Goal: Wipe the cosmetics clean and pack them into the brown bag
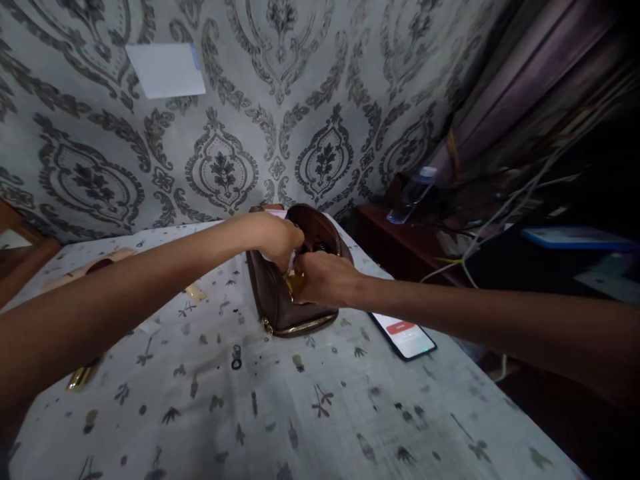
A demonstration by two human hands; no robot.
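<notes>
A dark brown zippered bag [273, 300] stands opened on the patterned white cloth, its gold zipper toward me. From the left, my left hand [281, 239] reaches over the rim, with its fingers bent down into the opening. Their tips are hidden, and so is whatever they hold. My right hand [325, 277] comes in from the other side with its fingers curled closed around a small yellow item [296, 283] at the bag's mouth. The two hands almost touch. What kind of thing the yellow item is cannot be made out.
A lit phone [407, 337] lies on the cloth [300, 413] right of the bag. Gold tubes [80, 377] and a pale pouch [120, 255] are near my left forearm. On a dark red side table [390, 233] a clear bottle [413, 193] leans near loose cables. Patterned wall behind.
</notes>
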